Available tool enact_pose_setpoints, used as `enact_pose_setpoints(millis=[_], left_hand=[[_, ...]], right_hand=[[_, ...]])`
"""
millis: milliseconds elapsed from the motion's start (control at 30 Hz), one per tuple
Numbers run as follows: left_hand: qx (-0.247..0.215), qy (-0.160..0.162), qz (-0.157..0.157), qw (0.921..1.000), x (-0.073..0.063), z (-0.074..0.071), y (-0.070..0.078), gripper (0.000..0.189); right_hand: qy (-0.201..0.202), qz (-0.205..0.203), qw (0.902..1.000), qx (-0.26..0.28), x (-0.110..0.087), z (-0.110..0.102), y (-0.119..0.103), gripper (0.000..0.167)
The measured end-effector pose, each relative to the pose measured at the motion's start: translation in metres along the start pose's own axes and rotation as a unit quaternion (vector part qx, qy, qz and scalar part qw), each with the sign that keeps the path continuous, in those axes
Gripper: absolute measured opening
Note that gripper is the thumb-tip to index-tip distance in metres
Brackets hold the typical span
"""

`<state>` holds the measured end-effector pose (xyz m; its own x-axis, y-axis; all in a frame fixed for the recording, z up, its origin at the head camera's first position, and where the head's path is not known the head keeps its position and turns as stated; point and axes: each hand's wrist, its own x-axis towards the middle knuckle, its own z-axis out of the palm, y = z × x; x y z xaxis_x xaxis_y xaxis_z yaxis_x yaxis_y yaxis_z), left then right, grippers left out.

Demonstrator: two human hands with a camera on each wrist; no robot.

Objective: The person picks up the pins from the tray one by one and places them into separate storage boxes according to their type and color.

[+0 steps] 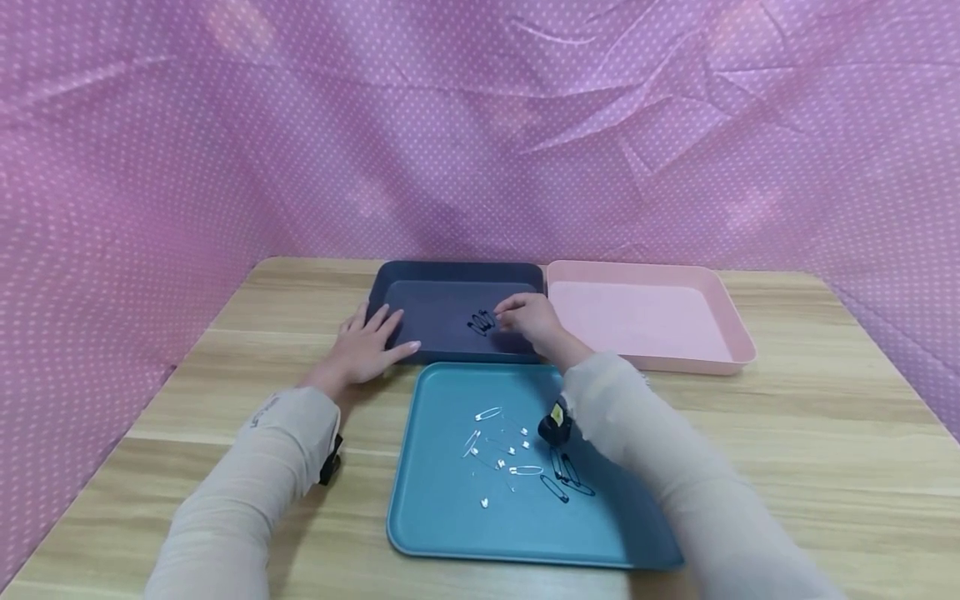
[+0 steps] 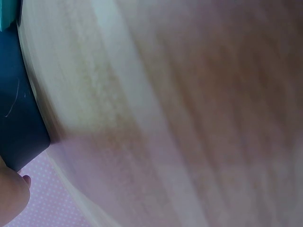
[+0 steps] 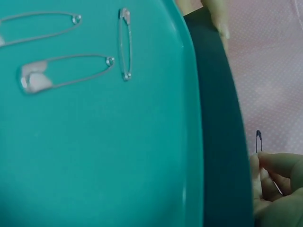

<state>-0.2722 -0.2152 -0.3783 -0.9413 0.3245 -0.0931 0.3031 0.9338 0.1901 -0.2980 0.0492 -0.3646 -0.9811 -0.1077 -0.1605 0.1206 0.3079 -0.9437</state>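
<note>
Navy tray (image 1: 442, 302), head view: the left hand (image 1: 365, 347) splays at its near left corner, the right hand (image 1: 534, 321) reaches over it. The left wrist view crops the former; the right wrist's shows the latter pinching 1 black safety pin (image 3: 259, 136).

Safety pins (image 3: 38, 81): metal, silver ones glossy. Navy tray (image 1: 450, 304): smooth matt plastic. Tabletop (image 1: 847, 417): wood-grained. Backdrop (image 1: 480, 167): creased cloth.

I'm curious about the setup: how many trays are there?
3: the teal tray in front, the dark blue tray behind it, and the pink tray to that one's right.
</note>
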Motion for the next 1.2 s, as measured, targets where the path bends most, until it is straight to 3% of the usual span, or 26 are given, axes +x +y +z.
enact_pose_setpoints(millis=[433,933,1200], left_hand=[[0.002,-0.008,0.001,1.0,0.001,-0.002,0.0,0.083],[-0.005,-0.018,-0.009,0.9998,0.0,-0.004,0.003,0.085],[0.0,-0.017,-0.014,0.9998,0.001,-0.003,0.0,0.085]], right_hand=[[0.031,-0.004,0.9985,-0.045,0.021,0.021,0.004,0.014],[0.036,-0.012,0.9972,-0.065,0.029,0.033,0.004,0.015],[0.017,-0.012,0.9994,-0.028,0.032,0.036,0.0,0.017]])
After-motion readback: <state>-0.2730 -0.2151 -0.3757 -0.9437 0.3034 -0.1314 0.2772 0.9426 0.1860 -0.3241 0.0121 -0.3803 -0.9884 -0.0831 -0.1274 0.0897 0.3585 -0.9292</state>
